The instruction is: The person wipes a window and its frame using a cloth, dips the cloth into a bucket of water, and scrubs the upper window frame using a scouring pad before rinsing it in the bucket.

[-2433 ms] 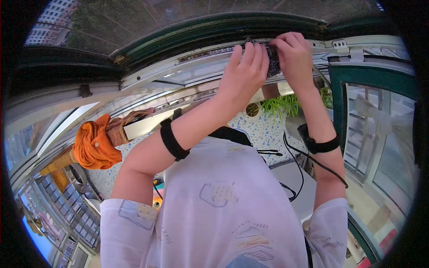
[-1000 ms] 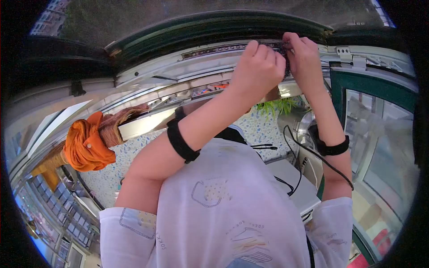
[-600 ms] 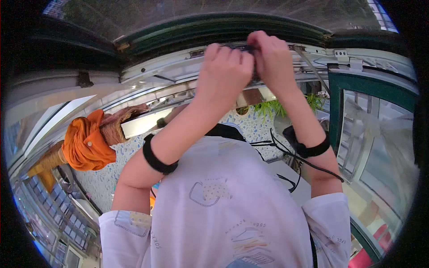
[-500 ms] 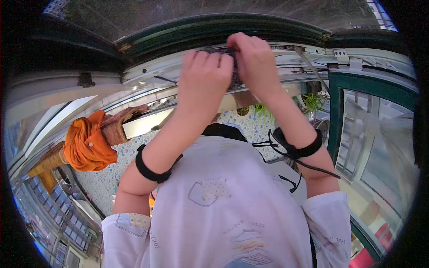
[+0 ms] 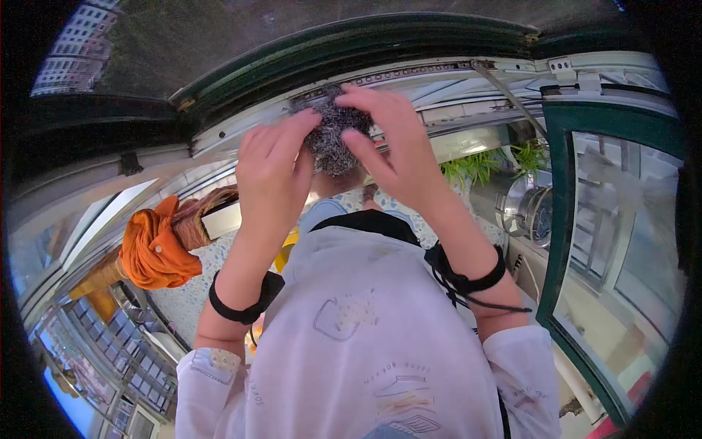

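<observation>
A dark grey, speckled, fuzzy cloth (image 5: 335, 143) is bunched between my two hands, just on the near side of the window frame (image 5: 409, 71). My right hand (image 5: 398, 146) grips it from the right, with the fingers on its upper part and the thumb lower down. My left hand (image 5: 272, 161) has its bent fingertips at the cloth's left edge, and its thumb points toward the cloth. Part of the pale sill track lies behind the hands and cloth.
A green-framed window sash (image 5: 557, 219) stands open on the right, with a metal stay arm (image 5: 508, 96) above it. An orange cloth (image 5: 156, 249) hangs over a rail at the left. Green plants (image 5: 472, 168) and a metal pot (image 5: 525, 208) are below on the right.
Both hands have come down and back from the window frame with the fuzzy cloth. They have moved apart, and more of the cloth shows between them.
</observation>
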`<state>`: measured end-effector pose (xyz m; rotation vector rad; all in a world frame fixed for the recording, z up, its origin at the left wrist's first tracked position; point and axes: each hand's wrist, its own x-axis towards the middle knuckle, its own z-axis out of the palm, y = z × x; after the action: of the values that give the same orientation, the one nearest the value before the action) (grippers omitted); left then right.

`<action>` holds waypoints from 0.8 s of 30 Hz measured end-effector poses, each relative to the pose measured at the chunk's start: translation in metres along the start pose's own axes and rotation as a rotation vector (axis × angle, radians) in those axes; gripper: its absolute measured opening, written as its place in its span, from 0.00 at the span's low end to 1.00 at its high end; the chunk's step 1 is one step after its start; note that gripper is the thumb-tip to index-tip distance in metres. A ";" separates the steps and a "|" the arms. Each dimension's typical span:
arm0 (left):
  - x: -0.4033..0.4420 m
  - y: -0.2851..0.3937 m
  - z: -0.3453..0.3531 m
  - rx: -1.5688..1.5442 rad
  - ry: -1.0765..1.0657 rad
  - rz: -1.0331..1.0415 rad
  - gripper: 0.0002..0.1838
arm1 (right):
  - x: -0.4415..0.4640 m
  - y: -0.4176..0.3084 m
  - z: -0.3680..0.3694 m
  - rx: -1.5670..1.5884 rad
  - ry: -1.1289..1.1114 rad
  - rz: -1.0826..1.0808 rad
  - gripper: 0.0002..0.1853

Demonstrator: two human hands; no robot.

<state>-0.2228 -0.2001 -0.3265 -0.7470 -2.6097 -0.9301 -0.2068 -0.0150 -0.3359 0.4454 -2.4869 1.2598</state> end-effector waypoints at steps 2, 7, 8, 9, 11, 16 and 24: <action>0.001 0.003 0.006 -0.031 0.031 0.008 0.20 | -0.010 -0.002 -0.007 0.056 -0.064 0.013 0.23; 0.009 0.016 0.018 -0.152 0.065 -0.021 0.20 | -0.007 0.009 -0.011 -0.018 0.008 -0.035 0.24; 0.009 0.018 0.019 -0.187 0.064 -0.023 0.21 | -0.005 0.011 -0.015 -0.013 0.009 -0.040 0.24; 0.010 0.022 0.018 -0.180 0.068 -0.024 0.21 | -0.003 0.011 -0.020 -0.031 0.030 -0.082 0.23; 0.010 0.031 0.014 -0.296 0.049 -0.056 0.23 | -0.002 0.011 -0.024 -0.079 0.141 -0.111 0.23; -0.009 0.027 0.003 -0.198 0.031 -0.003 0.22 | 0.000 0.004 -0.052 -0.314 0.303 -0.033 0.24; -0.043 0.016 -0.008 -0.208 -0.082 -0.064 0.19 | 0.023 0.005 -0.034 -0.420 0.150 -0.239 0.23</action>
<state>-0.1777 -0.2105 -0.3300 -0.7706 -2.6486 -1.2296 -0.2248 0.0130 -0.3112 0.4986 -2.3948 0.6323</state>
